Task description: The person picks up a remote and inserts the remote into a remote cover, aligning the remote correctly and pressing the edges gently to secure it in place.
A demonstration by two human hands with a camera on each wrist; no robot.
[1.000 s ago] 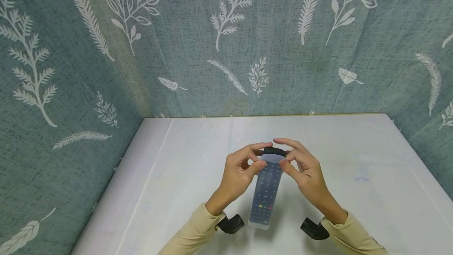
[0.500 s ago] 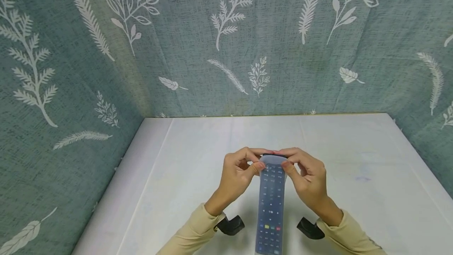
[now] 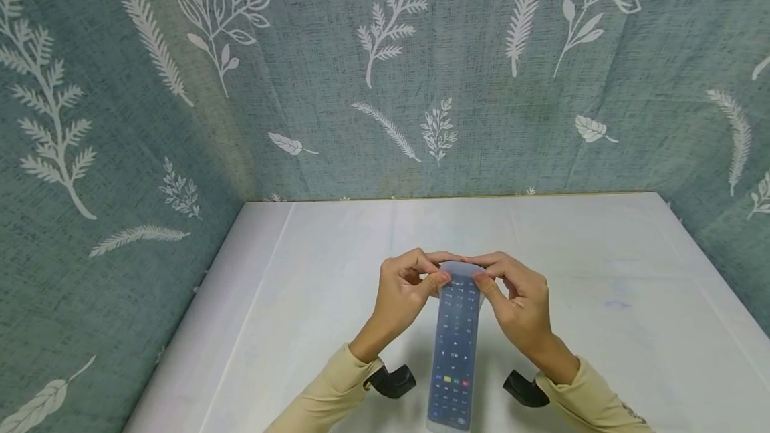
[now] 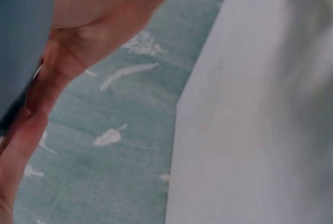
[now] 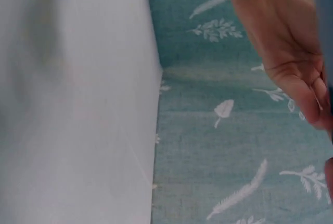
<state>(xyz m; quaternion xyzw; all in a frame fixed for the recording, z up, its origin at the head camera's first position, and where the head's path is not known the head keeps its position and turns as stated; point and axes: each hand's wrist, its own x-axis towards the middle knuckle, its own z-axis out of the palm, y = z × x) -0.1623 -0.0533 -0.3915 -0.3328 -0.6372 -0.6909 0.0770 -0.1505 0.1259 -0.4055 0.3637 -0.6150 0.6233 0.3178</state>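
A long remote control (image 3: 454, 346) with rows of small buttons, some coloured, sits inside a translucent sleeve-like cover (image 3: 462, 268). Both hands hold it over the white table, its lower end pointing toward the person. My left hand (image 3: 406, 296) pinches the upper left corner, thumb on the front and index finger along the top edge. At the upper right corner my right hand (image 3: 520, 299) does the same, and the index fingertips meet at the top. The remote's black end is hidden by the cover and fingers. In the left wrist view the covered remote (image 4: 23, 36) fills the upper left edge.
The white table (image 3: 313, 272) spreads beneath the hands. Green leaf-patterned cloth (image 3: 337, 52) stands behind it and along both sides. Black wrist cameras (image 3: 392, 381) stick out from the beige sleeves (image 3: 327, 386), either side of the remote's lower end.
The remote's black end, which stuck out of the cover, has gone out of sight under it. The right hand's raised index finger has come down on the top edge. The remote's lower end has swung nearer.
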